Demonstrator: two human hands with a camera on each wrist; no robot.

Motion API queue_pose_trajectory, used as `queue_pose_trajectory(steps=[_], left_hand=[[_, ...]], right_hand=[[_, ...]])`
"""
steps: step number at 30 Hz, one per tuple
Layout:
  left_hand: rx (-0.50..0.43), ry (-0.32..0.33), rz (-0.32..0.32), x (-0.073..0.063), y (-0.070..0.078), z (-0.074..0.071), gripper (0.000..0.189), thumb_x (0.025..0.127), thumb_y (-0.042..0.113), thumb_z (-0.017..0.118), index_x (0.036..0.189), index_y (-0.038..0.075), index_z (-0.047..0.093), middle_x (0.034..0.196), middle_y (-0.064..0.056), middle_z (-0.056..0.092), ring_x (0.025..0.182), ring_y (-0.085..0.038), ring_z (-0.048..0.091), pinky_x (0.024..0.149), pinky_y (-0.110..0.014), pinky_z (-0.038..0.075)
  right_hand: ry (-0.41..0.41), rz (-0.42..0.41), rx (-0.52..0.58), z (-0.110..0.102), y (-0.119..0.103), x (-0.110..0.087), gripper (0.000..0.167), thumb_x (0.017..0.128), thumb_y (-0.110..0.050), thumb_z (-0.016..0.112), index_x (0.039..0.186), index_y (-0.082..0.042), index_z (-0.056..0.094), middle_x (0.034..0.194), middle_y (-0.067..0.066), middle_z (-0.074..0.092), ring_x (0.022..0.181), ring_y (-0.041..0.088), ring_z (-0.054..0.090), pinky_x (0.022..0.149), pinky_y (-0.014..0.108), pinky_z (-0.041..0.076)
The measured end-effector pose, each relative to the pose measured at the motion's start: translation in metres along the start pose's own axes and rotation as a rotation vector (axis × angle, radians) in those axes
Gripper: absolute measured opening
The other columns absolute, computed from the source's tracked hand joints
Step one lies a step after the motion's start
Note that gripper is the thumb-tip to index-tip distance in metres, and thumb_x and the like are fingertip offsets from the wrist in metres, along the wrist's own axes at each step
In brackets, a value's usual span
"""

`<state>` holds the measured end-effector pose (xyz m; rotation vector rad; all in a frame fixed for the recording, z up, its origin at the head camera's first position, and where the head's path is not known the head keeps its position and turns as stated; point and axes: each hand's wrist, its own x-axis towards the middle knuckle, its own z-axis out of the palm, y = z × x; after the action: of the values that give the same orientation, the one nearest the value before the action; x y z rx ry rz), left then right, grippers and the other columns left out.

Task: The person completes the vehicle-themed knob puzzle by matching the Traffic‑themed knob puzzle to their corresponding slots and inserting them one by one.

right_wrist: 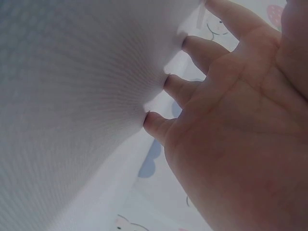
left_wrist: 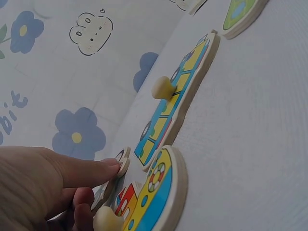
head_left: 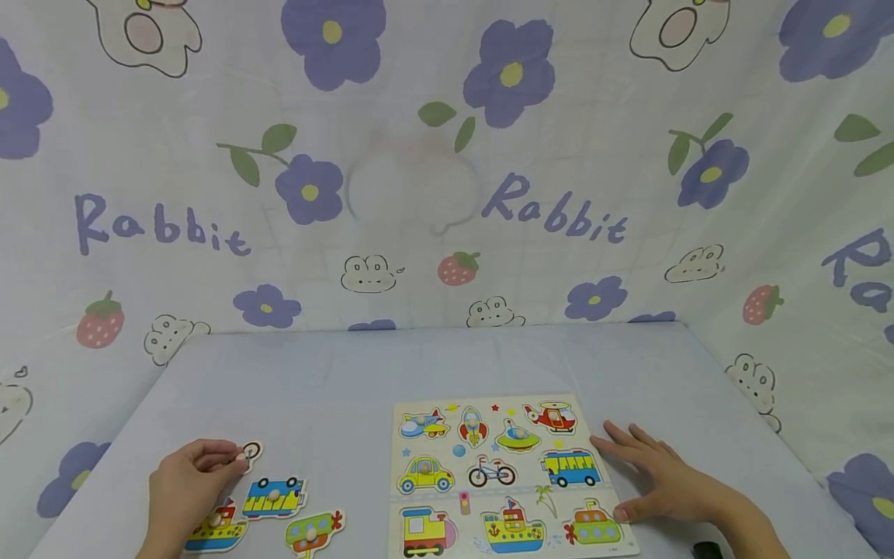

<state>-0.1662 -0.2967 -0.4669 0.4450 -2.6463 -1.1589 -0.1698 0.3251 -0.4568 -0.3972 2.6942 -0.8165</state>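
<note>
My left hand (head_left: 185, 485) pinches a small wooden bicycle puzzle piece (head_left: 253, 450) between thumb and finger; one wheel shows and the rest is hidden behind the fingers. Close beneath that hand lies a ship piece (left_wrist: 161, 192) with a round knob. Beside it on the table are an upside-down bus piece (head_left: 272, 499) and a green submarine piece (head_left: 314, 532). My right hand (head_left: 663, 477), fingers spread, rests at the right edge of the puzzle board (head_left: 482, 501). In the right wrist view its fingertips (right_wrist: 153, 120) touch the white cloth.
Knobbed pieces on the board include a plane (head_left: 424, 424), rocket (head_left: 473, 427), flying saucer (head_left: 518, 437), helicopter (head_left: 552, 418) and car (head_left: 425, 475). A small black object (head_left: 707, 550) lies by the right forearm. A printed curtain (head_left: 419, 155) hangs behind the table.
</note>
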Motion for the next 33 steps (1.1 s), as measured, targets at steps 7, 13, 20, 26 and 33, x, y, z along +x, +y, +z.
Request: queue_pose_trajectory(steps=[7, 13, 20, 26, 33], left_hand=[[0.009, -0.006, 0.025, 0.0, 0.001, -0.002, 0.031, 0.078, 0.022, 0.085, 0.099, 0.003, 0.071, 0.086, -0.005, 0.074, 0.074, -0.015, 0.069, 0.06, -0.013, 0.047], [-0.007, -0.004, 0.02, -0.001, 0.002, -0.003, 0.031, 0.077, 0.02, 0.086, 0.098, 0.003, 0.071, 0.086, -0.006, 0.074, 0.074, -0.014, 0.07, 0.059, -0.013, 0.048], [-0.005, 0.013, -0.019, -0.002, 0.004, -0.003, 0.041, 0.074, 0.032, 0.088, 0.098, 0.004, 0.071, 0.085, -0.004, 0.073, 0.073, -0.013, 0.068, 0.059, -0.014, 0.046], [-0.016, 0.011, -0.041, -0.002, 0.006, -0.002, 0.048, 0.073, 0.043, 0.087, 0.1, 0.007, 0.071, 0.085, -0.002, 0.073, 0.074, -0.013, 0.064, 0.058, -0.02, 0.047], [-0.005, -0.006, -0.035, -0.002, 0.012, 0.001, 0.056, 0.071, 0.054, 0.084, 0.101, 0.009, 0.071, 0.083, 0.0, 0.073, 0.075, -0.017, 0.06, 0.059, -0.026, 0.045]], right_hand=[[0.0, 0.005, -0.002, 0.0, 0.0, -0.001, 0.098, 0.063, -0.051, 0.086, 0.149, -0.026, 0.045, 0.161, 0.011, 0.019, 0.142, 0.05, -0.005, 0.103, 0.072, -0.005], [0.0, 0.003, 0.001, 0.0, -0.001, -0.001, 0.098, 0.063, -0.05, 0.086, 0.149, -0.026, 0.045, 0.161, 0.011, 0.019, 0.142, 0.051, -0.005, 0.103, 0.072, -0.005], [-0.005, 0.008, 0.003, -0.001, -0.001, -0.001, 0.098, 0.064, -0.05, 0.086, 0.149, -0.027, 0.045, 0.161, 0.011, 0.019, 0.142, 0.05, -0.005, 0.103, 0.072, -0.006], [-0.007, 0.0, 0.006, -0.002, -0.002, -0.001, 0.098, 0.064, -0.05, 0.086, 0.149, -0.026, 0.045, 0.161, 0.011, 0.019, 0.142, 0.05, -0.006, 0.103, 0.072, -0.006], [-0.002, -0.008, 0.005, -0.003, -0.003, -0.002, 0.098, 0.064, -0.051, 0.086, 0.149, -0.027, 0.045, 0.161, 0.011, 0.019, 0.142, 0.05, -0.006, 0.102, 0.072, -0.006]])
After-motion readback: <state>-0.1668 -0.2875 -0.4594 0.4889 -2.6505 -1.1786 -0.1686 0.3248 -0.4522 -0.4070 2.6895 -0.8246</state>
